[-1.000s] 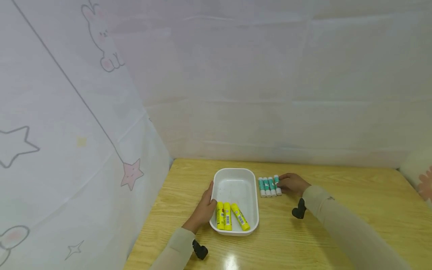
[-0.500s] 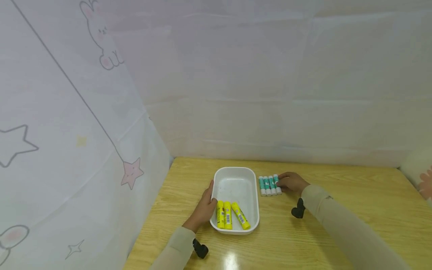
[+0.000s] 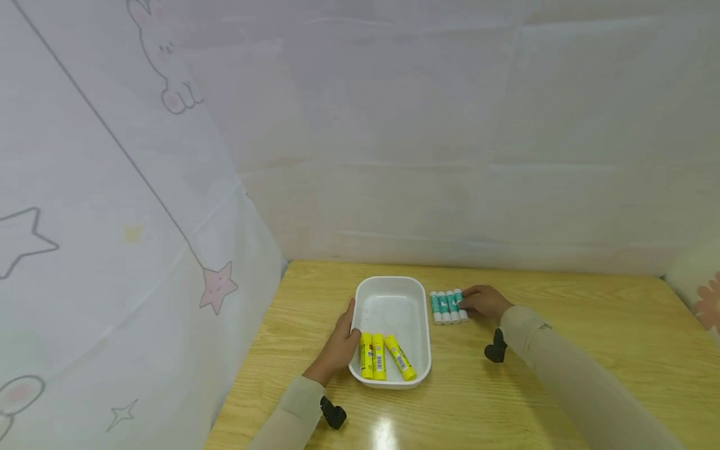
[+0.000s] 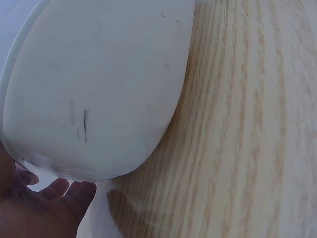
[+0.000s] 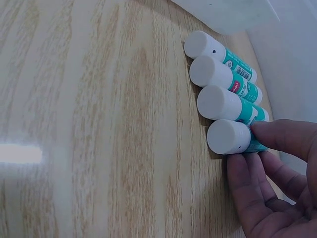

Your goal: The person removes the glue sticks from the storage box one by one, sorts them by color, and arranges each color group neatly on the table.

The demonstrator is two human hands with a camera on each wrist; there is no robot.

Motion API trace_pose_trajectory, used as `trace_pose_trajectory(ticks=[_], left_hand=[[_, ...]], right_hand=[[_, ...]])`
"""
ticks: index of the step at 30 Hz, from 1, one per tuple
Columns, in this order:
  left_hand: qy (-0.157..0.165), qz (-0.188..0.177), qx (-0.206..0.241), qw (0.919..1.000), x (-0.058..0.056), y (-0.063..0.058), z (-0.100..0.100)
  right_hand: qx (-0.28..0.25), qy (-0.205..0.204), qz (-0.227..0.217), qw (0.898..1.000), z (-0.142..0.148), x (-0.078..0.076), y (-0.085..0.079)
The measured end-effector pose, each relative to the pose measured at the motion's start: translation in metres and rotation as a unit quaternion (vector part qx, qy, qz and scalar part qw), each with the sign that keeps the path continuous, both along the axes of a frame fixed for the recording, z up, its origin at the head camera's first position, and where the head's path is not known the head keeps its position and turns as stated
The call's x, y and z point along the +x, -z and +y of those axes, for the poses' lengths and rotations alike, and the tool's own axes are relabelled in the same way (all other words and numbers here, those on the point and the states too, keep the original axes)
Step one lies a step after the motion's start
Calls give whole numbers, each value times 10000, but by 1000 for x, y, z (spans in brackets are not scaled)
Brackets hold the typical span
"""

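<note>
My left hand [image 3: 339, 347] holds the left side of a white plastic tray [image 3: 425, 350], thumb over the rim and fingers along the outer wall. Inside the tray's near end lie several yellow glue sticks [image 3: 379, 357]; the rightmost slants away from the others. Right of the tray, several green-and-white glue sticks [image 3: 442, 307] lie side by side in a row. My right hand [image 3: 487, 302] pinches the rightmost one [image 5: 230, 137] between thumb and fingers, and it lies close against its neighbour. In the left wrist view, my fingertips [image 4: 85, 192] touch the tray's outer wall.
The wooden table [image 3: 585, 331] extends right of my right hand and in front of the tray. A pale cloth backdrop [image 3: 427, 156] stands along the table's back edge, and another with printed drawings [image 3: 219, 287] closes the left side.
The rightmost green-and-white glue stick has shifted slightly left, nearer its neighbour, with my right hand on it. My left hand and the tray stay in place.
</note>
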State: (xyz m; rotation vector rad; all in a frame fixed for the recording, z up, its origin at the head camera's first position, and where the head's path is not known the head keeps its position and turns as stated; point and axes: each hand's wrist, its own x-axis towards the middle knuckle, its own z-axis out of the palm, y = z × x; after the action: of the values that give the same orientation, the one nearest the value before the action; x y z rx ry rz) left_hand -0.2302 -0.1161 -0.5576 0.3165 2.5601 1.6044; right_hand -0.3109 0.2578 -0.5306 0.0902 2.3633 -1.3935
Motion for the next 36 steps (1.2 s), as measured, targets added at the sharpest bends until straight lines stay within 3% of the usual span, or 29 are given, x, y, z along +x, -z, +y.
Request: trace_pose_trajectory(ticks=[17, 26, 36], left_hand=[[-138, -50, -135, 9998, 0, 1, 1], [-129, -107, -173, 9997, -2, 0, 1], [-155, -207, -162, 9995, 0, 0, 2]], right_hand=[[-215, -88, -129, 9996, 6, -6, 13], [-39, -84, -27, 10000, 3, -1, 5], [33, -135, 72, 9999, 8, 2, 8]])
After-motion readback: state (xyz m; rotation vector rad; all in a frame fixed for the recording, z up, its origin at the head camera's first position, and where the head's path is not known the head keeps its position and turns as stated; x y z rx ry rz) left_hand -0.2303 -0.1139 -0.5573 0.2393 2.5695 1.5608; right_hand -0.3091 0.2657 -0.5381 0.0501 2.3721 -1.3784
